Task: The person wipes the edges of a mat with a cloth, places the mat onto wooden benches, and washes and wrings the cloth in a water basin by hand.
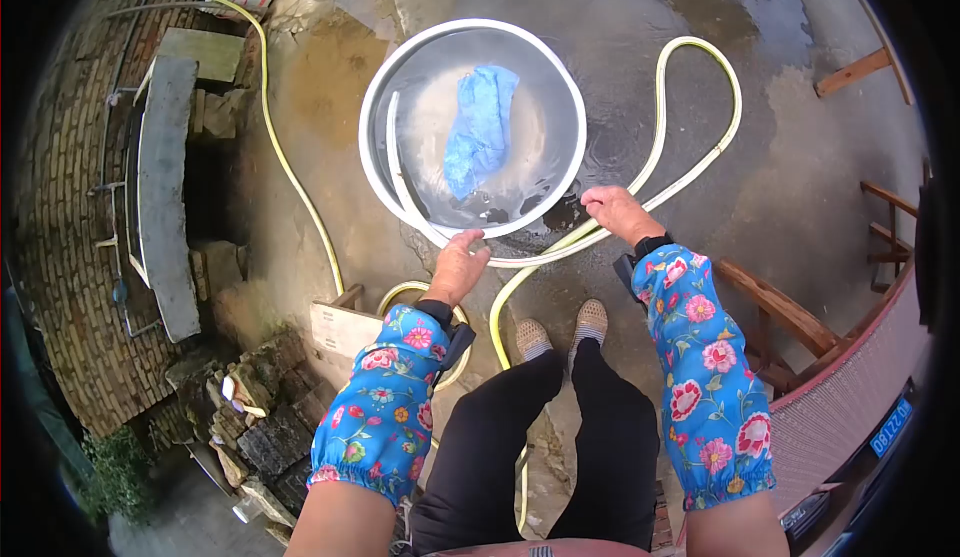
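Observation:
A large round basin (374,182) with a white rim stands on the wet ground, holding water. Inside lies a crumpled blue cloth (480,129). The end of a pale yellow hose (700,162) curves over the near rim into the basin. My left hand (460,272) is at the near rim, right over the hose, with its fingers partly extended; whether it touches the hose is unclear. To the right of the basin, my right hand (622,215) is above the hose, fingers loosely bent and apart, with nothing visible in them. Floral blue sleeve covers reach both wrists.
The hose loops out to the right and passes near my feet (590,322). Another yellow hose stretch (290,172) runs down the left side. A stone slab (165,197) stands by the brick wall (75,207). Wooden legs (780,307) are at right, stacked bricks (275,442) lower left.

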A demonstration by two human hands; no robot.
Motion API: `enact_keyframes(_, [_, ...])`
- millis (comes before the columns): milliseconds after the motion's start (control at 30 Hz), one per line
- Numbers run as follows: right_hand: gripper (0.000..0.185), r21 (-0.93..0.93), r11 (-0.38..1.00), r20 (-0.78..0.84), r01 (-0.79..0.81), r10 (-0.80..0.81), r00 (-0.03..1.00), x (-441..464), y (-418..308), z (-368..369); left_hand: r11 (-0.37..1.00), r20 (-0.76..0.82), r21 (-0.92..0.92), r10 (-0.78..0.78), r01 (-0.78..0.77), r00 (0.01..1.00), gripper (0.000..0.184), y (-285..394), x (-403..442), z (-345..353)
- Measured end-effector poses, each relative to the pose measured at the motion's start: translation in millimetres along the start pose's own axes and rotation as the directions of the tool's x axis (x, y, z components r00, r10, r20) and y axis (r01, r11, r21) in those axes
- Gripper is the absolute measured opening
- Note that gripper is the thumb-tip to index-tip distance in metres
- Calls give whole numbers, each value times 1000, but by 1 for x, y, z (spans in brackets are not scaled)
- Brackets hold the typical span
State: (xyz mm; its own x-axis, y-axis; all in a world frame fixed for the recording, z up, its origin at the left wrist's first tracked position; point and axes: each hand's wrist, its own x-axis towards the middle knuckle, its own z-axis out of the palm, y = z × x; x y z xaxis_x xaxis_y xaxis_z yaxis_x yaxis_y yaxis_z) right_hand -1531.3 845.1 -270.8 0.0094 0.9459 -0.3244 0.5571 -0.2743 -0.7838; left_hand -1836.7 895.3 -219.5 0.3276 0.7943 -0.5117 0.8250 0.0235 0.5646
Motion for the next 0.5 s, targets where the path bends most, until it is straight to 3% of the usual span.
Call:
enact_keyframes(33, [19,-79,988,-14,136,-138,990,27,11,4,997,-51,49,60,-58,997,39,-11,23,9])
enact_keyframes(100, [19,-66,992,-2,105,-105,994,71,-1,5,981,-80,126,160,-150,984,37,-21,63,15])
enact_keyframes(167, [21,-225,935,27,273,-274,961,119,-2,17,937,-54,284,230,-205,972,38,-23,91,15])
enact_keyframes(267, [24,-366,889,94,275,-259,961,180,-13,44,883,-76,428,247,-192,966,47,-43,129,24])
enact_keyframes(367, [31,-532,747,124,400,-399,909,212,-19,61,827,-119,540,255,-152,960,51,-58,145,29])
enact_keyframes(433, [38,-678,694,163,242,-179,970,223,-25,68,813,-23,571,150,-110,988,49,-66,154,30])
enact_keyframes(467, [35,-734,645,139,214,-167,976,226,-14,76,794,80,604,32,-74,996,53,-55,152,24])
enact_keyframes(500, [35,-772,591,243,233,-65,968,233,-11,76,800,59,596,45,-71,997,53,-66,158,25])
